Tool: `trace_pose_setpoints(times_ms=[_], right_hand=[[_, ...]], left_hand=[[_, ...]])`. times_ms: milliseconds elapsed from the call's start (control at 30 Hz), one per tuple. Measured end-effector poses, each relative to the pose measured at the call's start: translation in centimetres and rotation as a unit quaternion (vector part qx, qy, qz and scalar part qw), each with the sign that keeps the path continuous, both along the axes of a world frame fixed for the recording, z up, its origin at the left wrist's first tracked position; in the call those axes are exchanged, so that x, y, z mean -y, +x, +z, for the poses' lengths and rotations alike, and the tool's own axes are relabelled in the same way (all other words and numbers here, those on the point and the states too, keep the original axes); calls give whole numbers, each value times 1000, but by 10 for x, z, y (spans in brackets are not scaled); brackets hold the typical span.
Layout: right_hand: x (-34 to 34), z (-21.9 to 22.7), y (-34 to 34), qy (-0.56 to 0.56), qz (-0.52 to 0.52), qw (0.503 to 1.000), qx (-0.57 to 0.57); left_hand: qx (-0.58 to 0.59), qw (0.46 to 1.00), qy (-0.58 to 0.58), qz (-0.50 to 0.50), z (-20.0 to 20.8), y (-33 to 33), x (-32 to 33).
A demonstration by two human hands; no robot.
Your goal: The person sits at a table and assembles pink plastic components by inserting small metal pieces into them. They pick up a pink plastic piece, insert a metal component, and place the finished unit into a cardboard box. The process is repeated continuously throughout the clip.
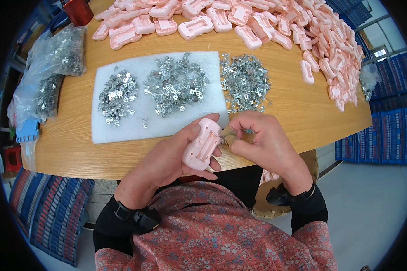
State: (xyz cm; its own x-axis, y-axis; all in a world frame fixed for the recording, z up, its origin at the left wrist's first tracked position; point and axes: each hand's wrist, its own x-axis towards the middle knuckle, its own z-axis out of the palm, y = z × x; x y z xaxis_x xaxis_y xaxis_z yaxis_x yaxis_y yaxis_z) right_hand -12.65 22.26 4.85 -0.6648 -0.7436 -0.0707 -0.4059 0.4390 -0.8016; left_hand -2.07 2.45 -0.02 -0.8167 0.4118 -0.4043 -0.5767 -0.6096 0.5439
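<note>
My left hand (pixel 171 147) is wrapped around a pale pink plastic shell (pixel 203 145), its hollow side with a long battery slot turned up. At the shell's right edge, my right hand (pixel 262 140) is closed in a pinch, a tan cover (pixel 230 137) showing at its fingertips. A small metal battery contact (pixel 222 139) seems to be between those fingertips, partly hidden. Beyond my hands lie loose piles of small silvery contacts: a left pile (pixel 117 97) and a middle pile (pixel 175 86) on a white foam sheet (pixel 156 135), and a right pile (pixel 245 83) on the wood.
A large heap of pink shells (pixel 294 22) covers the far and right side of the wooden table (pixel 298 110). Plastic bags of metal parts (pixel 49 92) and a red container (pixel 78 12) stand at left. Below the front edge is a cardboard box (pixel 276 198). Blue racks (pixel 375 135) stand beyond.
</note>
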Motion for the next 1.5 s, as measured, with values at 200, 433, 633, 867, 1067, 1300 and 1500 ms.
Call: trace_pose_setpoints(times_ms=[200, 433, 633, 867, 1067, 1300, 1500], right_hand=[[11, 7, -1, 48, 17, 999, -14], [18, 8, 0, 67, 17, 992, -103], [24, 14, -2, 142, 55, 971, -185], [23, 7, -3, 63, -6, 996, -61], [8, 0, -2, 6, -67, 998, 14], [2, -20, 11, -143, -101, 910, 376], [1, -29, 19, -119, -91, 911, 385]], left_hand=[[-8, 1000, -9, -4, 1, 1, -2], [-8, 999, -51, -13, 2, 3, -9], [-41, 989, -139, -26, 6, -1, -14], [25, 999, -36, -14, -13, -1, -7], [19, 1000, 0, 11, -7, -2, -2], [-33, 999, -37, 15, 1, 2, 2], [-176, 928, -327, 39, -4, 8, -3]])
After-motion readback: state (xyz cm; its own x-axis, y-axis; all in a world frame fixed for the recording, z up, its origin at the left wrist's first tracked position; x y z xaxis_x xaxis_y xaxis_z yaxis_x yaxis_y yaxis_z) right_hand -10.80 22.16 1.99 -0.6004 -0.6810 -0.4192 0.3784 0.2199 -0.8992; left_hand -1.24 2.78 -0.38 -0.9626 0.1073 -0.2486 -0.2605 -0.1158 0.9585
